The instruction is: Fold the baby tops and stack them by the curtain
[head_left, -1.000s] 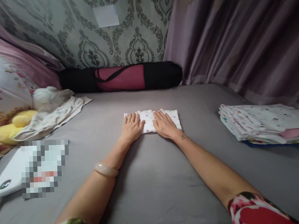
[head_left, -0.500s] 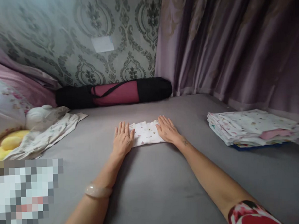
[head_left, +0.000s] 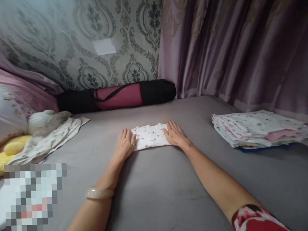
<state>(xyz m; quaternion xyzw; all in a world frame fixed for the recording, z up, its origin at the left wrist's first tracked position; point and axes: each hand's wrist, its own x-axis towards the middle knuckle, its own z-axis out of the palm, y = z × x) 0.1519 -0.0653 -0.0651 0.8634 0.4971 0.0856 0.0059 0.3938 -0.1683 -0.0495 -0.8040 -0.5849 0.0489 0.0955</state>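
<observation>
A small white printed cloth (head_left: 151,136), folded into a flat strip, lies on the grey bed sheet (head_left: 156,182) in the middle of the view. My left hand (head_left: 125,143) rests flat on its left end, palm down. On the right end lies my right hand (head_left: 174,133), also palm down with its fingers stretched forward. Both hands are open and press on the cloth without gripping it. The cloth's middle shows between them.
At the right is a stack of folded printed cloths (head_left: 260,128). A black and red roll bag (head_left: 118,96) lies along the wall. On the left are a crumpled patterned cloth (head_left: 51,141), a yellow plush (head_left: 15,147) and a blurred-out object (head_left: 33,200).
My hands have slid slightly apart towards the two ends of the cloth, showing more of it. The view has shifted a little.
</observation>
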